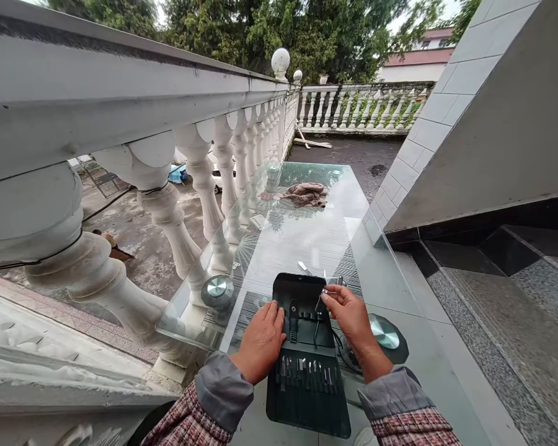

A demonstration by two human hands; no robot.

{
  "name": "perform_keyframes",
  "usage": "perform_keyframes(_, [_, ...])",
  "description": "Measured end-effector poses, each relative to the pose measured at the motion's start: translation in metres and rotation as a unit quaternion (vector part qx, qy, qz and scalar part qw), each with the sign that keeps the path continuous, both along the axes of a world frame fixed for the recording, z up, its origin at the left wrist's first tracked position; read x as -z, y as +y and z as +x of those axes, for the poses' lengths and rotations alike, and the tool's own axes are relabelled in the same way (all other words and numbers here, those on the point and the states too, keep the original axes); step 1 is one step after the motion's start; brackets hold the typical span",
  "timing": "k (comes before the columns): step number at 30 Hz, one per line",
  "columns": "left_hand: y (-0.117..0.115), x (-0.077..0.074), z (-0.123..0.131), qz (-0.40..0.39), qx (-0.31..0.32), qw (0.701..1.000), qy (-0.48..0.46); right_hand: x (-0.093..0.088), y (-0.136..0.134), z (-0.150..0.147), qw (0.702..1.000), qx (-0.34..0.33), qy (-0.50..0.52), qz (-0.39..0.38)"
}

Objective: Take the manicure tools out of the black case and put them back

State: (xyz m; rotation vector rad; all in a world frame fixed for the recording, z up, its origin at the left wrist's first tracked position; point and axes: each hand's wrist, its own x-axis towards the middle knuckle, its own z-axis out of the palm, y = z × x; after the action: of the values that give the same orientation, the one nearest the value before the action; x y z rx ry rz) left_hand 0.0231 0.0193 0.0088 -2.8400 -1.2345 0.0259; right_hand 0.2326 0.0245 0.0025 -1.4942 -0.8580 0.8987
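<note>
Our right hand (351, 316) pinches a small tool (324, 290), left hand (260, 337) lies with fingers (275, 310) flat on the case (307, 396); a slip could scratch the glass surface (307, 241).

No legible text, brand, number or sign found. Case (307, 409): no readable marking on its surface. Tool (326, 286) in right hand (351, 316): stamp, if any, too small to read. Pale tag (259, 221) on worktop (316, 241): print not resolvable.
</note>
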Motion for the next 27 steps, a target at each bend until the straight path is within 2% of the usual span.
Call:
perform_keyframes(6, [0.000, -0.002, 0.001, -0.005, 0.001, 1.000, 0.007, 0.009, 0.006, -0.005, 0.997, -0.011, -0.076, 0.030])
perform_keyframes(15, [0.002, 0.004, 0.000, -0.011, 0.002, 1.000, 0.003, 0.017, 0.011, 0.004, 0.979, -0.115, -0.168, -0.021])
perform_keyframes(17, [0.003, 0.007, 0.000, -0.010, 0.002, 1.000, 0.000, 0.014, 0.009, 0.004, 0.965, -0.129, -0.230, -0.015])
perform_keyframes(21, [0.003, 0.014, -0.001, 0.000, -0.002, 1.000, -0.014, 0.006, 0.005, 0.002, 0.917, -0.144, -0.371, 0.000])
perform_keyframes(27, [0.004, 0.021, -0.002, 0.019, -0.003, 1.000, -0.024, 0.007, 0.001, 0.002, 0.866, -0.161, -0.473, 0.017])
